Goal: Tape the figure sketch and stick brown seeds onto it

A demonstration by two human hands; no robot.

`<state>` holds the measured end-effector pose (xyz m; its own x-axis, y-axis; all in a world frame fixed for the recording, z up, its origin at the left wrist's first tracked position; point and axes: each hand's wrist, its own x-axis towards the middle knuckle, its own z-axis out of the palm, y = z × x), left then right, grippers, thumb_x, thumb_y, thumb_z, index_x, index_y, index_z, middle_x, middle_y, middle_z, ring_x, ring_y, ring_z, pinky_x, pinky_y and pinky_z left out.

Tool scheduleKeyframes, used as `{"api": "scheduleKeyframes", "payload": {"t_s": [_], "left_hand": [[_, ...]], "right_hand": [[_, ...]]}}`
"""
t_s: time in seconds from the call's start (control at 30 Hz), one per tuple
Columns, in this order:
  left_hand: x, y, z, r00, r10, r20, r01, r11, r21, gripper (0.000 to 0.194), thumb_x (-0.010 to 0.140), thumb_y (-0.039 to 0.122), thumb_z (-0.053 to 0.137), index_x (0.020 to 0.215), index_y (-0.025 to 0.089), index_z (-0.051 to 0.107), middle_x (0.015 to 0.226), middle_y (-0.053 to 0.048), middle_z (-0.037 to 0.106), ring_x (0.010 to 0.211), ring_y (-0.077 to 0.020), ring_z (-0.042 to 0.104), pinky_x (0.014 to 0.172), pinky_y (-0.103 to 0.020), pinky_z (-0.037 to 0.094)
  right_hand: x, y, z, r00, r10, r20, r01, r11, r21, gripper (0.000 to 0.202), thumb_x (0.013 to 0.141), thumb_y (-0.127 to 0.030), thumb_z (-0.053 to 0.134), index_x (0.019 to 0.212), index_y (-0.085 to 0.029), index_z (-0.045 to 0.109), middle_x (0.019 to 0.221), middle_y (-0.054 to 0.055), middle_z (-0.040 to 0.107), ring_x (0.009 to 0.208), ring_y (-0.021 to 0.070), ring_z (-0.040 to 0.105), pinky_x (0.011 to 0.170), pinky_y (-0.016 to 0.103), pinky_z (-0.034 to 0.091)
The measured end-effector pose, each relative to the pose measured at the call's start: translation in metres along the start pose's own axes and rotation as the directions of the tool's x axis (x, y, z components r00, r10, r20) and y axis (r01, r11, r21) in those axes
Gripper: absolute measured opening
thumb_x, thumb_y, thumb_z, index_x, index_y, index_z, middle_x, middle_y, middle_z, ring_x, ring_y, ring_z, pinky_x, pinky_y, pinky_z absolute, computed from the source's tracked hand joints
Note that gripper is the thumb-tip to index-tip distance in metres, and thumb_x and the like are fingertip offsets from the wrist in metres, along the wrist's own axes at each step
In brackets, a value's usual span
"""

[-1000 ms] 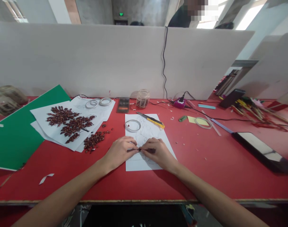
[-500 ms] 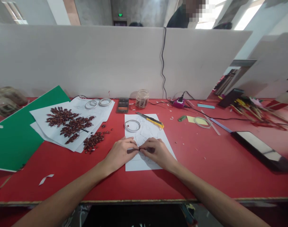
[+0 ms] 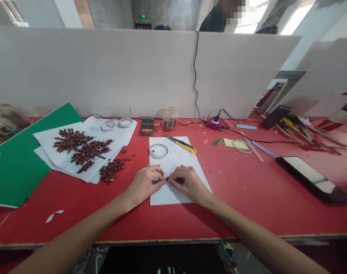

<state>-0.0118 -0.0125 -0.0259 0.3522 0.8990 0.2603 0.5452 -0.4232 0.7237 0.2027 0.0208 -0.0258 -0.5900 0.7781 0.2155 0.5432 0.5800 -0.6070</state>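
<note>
My left hand [image 3: 147,180] and my right hand [image 3: 188,182] meet over a white sheet with a pencil drawing [image 3: 159,198]. Thumb and forefinger of each are pinched together around something tiny and dark, too small to name. At the sheet's top lie a roll of clear tape [image 3: 165,154] and a yellow utility knife [image 3: 185,145] with its blade out. A small reddish-brown bit [image 3: 153,151] shows inside the tape ring. Left of my left hand is a pile of reddish-brown seeds [image 3: 112,170]. Beyond it, a paper [image 3: 48,139] carries a branch-like picture made of such seeds.
A green board [image 3: 13,175] lies under the papers. Behind stand a glass jar [image 3: 170,118], a phone [image 3: 146,126] and a purple power adapter [image 3: 214,123] with its cable. Rightward are a tape roll on yellow notes [image 3: 227,142] and a black tablet-like device [image 3: 313,179]. A person [image 3: 215,19] is beyond the partition.
The whole view has shifted very slightly. Both hands keep their pinch at the same place on the sheet, and nothing else has visibly moved.
</note>
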Motion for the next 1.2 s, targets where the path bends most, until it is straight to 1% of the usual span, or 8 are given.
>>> {"api": "scheduleKeyframes", "payload": {"t_s": [0.33, 0.53, 0.6, 0.7, 0.8, 0.97, 1.1, 1.2], "left_hand": [[0.000, -0.001, 0.000, 1.000, 0.016, -0.006, -0.016, 0.999, 0.029, 0.015, 0.091, 0.018, 0.066, 0.085, 0.023, 0.079, 0.106, -0.004, 0.073, 0.111, -0.0239, 0.066, 0.092, -0.033, 0.052], [0.000, 0.000, 0.000, 1.000, -0.004, -0.013, 0.005, 0.999, 0.045, 0.013, 0.090, 0.019, 0.068, 0.085, 0.024, 0.079, 0.105, -0.003, 0.074, 0.111, -0.0235, 0.067, 0.093, -0.033, 0.053], [0.000, 0.001, 0.001, 1.000, -0.010, -0.026, 0.012, 0.998, 0.057, 0.011, 0.090, 0.020, 0.068, 0.090, 0.024, 0.078, 0.106, -0.003, 0.074, 0.113, -0.0233, 0.066, 0.094, -0.033, 0.054], [-0.002, 0.000, -0.001, 1.000, 0.020, -0.015, -0.019, 0.993, 0.119, 0.018, 0.094, 0.025, 0.064, 0.108, 0.025, 0.075, 0.119, -0.004, 0.072, 0.117, -0.0226, 0.065, 0.101, -0.036, 0.053], [-0.008, -0.001, -0.005, 0.987, 0.136, 0.080, -0.152, 0.957, 0.248, 0.034, 0.103, 0.028, 0.052, 0.135, 0.024, 0.063, 0.141, -0.006, 0.062, 0.134, -0.0228, 0.055, 0.114, -0.042, 0.044], [-0.016, -0.003, -0.013, 0.914, 0.280, 0.295, -0.385, 0.826, 0.411, 0.042, 0.107, 0.026, 0.041, 0.147, 0.021, 0.051, 0.153, -0.008, 0.052, 0.146, -0.0246, 0.042, 0.120, -0.046, 0.036], [-0.017, -0.003, -0.014, 0.899, 0.284, 0.334, -0.418, 0.783, 0.461, 0.042, 0.107, 0.028, 0.040, 0.145, 0.018, 0.053, 0.152, -0.011, 0.052, 0.145, -0.0284, 0.043, 0.118, -0.048, 0.038], [-0.019, -0.003, -0.010, 0.910, 0.268, 0.315, -0.392, 0.801, 0.452, 0.042, 0.106, 0.026, 0.042, 0.146, 0.020, 0.053, 0.152, -0.010, 0.052, 0.146, -0.0288, 0.042, 0.118, -0.049, 0.037]], "right_hand": [[-0.002, 0.003, 0.008, 0.999, -0.013, -0.050, 0.011, 0.999, -0.037, 0.015, 0.092, -0.024, 0.070, 0.077, -0.024, 0.072, 0.078, -0.001, 0.071, 0.080, 0.0179, 0.061, 0.080, 0.035, 0.034], [-0.002, 0.001, 0.005, 0.999, -0.022, -0.031, 0.022, 1.000, 0.001, 0.016, 0.093, -0.027, 0.069, 0.079, -0.025, 0.076, 0.080, 0.000, 0.072, 0.082, 0.0190, 0.063, 0.081, 0.035, 0.041], [-0.003, 0.002, 0.000, 1.000, -0.005, -0.027, 0.007, 0.996, 0.089, 0.014, 0.094, -0.029, 0.067, 0.087, -0.025, 0.078, 0.083, 0.001, 0.072, 0.079, 0.0180, 0.065, 0.077, 0.033, 0.046], [-0.005, 0.004, -0.006, 0.992, 0.034, -0.122, -0.011, 0.983, 0.181, 0.023, 0.099, -0.031, 0.058, 0.108, -0.024, 0.077, 0.099, 0.006, 0.073, 0.083, 0.0180, 0.068, 0.075, 0.031, 0.053], [-0.007, 0.007, -0.009, 0.981, -0.049, -0.189, 0.066, 0.994, 0.083, 0.029, 0.100, -0.031, 0.052, 0.118, -0.023, 0.074, 0.119, 0.011, 0.070, 0.107, 0.0233, 0.067, 0.093, 0.039, 0.055], [-0.010, 0.013, -0.005, 0.985, -0.167, -0.030, 0.163, 0.981, -0.104, 0.042, 0.102, -0.022, 0.044, 0.141, -0.021, 0.059, 0.146, 0.011, 0.059, 0.136, 0.0250, 0.053, 0.113, 0.047, 0.045], [-0.010, 0.017, -0.001, 0.985, -0.163, 0.048, 0.170, 0.946, -0.275, 0.051, 0.103, -0.018, 0.034, 0.152, -0.018, 0.046, 0.156, 0.012, 0.047, 0.146, 0.0247, 0.041, 0.118, 0.051, 0.038], [-0.010, 0.019, -0.002, 0.986, -0.148, 0.077, 0.167, 0.902, -0.398, 0.051, 0.105, -0.024, 0.033, 0.156, -0.021, 0.040, 0.160, 0.009, 0.040, 0.150, 0.0260, 0.035, 0.120, 0.053, 0.034]]}}
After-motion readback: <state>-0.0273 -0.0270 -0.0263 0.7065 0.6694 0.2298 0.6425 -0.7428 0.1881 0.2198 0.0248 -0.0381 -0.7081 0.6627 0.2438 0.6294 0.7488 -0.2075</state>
